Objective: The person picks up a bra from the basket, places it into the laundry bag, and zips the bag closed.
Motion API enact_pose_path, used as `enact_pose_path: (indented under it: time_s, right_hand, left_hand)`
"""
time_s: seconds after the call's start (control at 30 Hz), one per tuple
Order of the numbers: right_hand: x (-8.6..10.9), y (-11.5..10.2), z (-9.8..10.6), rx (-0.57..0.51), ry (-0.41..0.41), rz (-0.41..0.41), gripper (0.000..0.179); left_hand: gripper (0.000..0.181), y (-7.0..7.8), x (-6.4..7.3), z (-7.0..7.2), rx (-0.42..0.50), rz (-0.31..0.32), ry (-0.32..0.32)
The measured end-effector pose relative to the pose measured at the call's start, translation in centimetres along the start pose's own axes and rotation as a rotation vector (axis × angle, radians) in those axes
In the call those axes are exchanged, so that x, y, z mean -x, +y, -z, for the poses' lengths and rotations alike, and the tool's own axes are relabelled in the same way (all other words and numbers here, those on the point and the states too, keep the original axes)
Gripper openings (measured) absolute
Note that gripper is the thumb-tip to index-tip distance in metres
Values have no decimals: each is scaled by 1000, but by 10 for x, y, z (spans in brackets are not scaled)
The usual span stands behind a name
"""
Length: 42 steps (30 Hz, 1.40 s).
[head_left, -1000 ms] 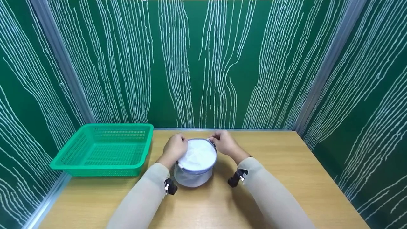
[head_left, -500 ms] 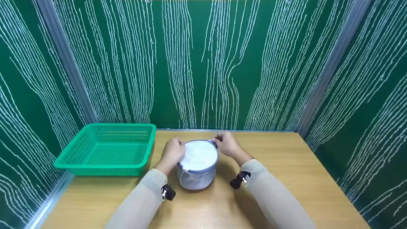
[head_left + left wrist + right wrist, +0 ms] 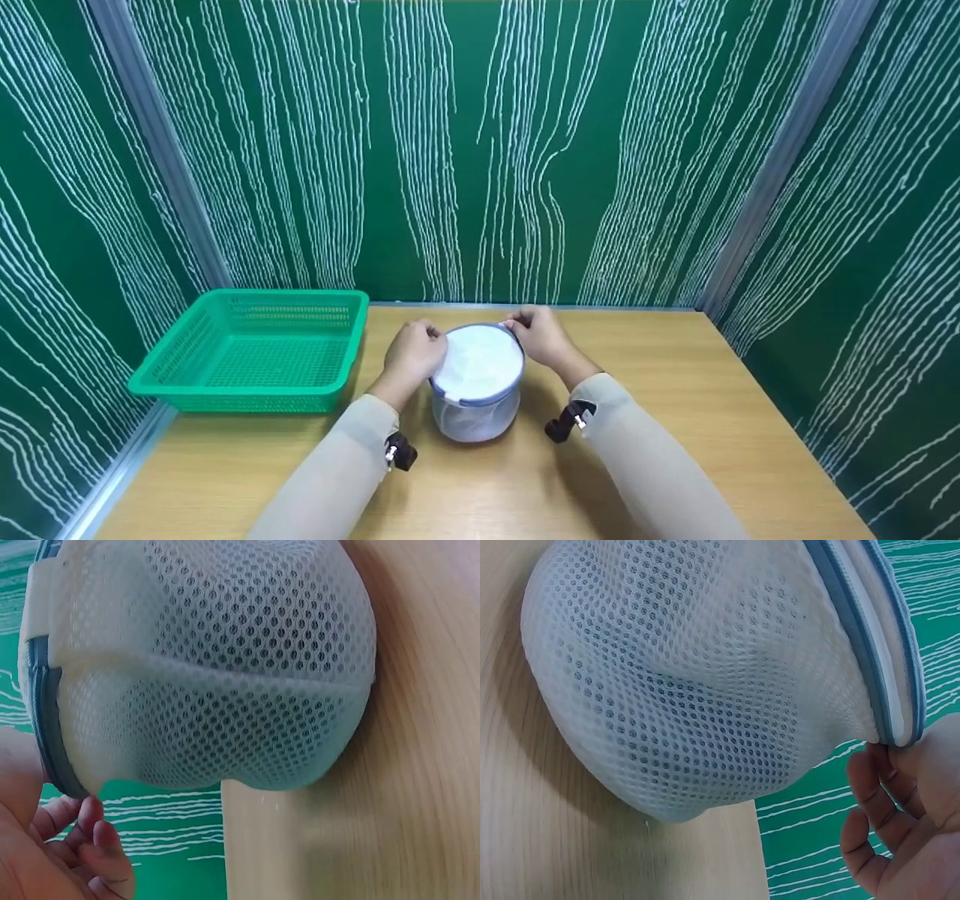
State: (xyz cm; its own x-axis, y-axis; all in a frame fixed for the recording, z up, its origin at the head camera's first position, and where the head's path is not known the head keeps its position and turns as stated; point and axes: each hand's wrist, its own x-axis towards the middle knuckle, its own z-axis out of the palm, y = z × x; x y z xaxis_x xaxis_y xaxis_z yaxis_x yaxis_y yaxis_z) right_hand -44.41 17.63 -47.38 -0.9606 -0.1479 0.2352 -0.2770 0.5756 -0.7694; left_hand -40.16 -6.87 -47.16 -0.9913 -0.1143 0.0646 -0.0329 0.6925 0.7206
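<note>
A round white mesh laundry bag with blue-grey trim stands on the wooden table, its flat white top facing up. At the left side of its rim, my left hand pinches the edge; the left wrist view shows the fingertips at the trim of the mesh bag. On the far right of the rim, my right hand pinches the trim between thumb and fingers. Two parallel trim bands, slightly apart, run around the top of the mesh bag in the right wrist view. The bag's far side is hidden.
A green plastic basket stands at the table's back left, a short way from the left hand. Green panels with wavy white lines rise behind and on both sides of the wooden table.
The bag has shifted slightly right, and its lower body looks fuller and rounder. Both hands stay at the rim, and the left hand's fingers have shifted a little along it.
</note>
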Motion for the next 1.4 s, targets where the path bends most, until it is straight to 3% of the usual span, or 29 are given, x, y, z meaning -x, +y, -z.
enact_pose_path:
  time_s: [0.17, 0.27, 0.63, 0.8, 1.1, 1.4]
  right_hand:
    - [-2, -1, -4, 0, 11, 39, 12]
    - [-3, -3, -7, -3, 19, 69, 11]
    - [-3, -6, -8, -6, -18, 79, 11]
    - [-2, -5, -7, -19, -26, 66, 10]
    - [-2, -4, -9, -11, -29, 43, 10]
    - [-4, 1, -4, -21, -18, 79, 11]
  left_hand:
    - [28, 11, -3, -1, -93, -101, 37]
    - [26, 16, -7, -3, -93, -133, 38]
    - [27, 35, -17, -12, -18, -237, -128]
    - [22, 37, -18, -14, -38, -237, -151]
    - [21, 33, -18, -16, -63, -198, -100]
    - [23, 22, -19, -13, -60, -125, -46]
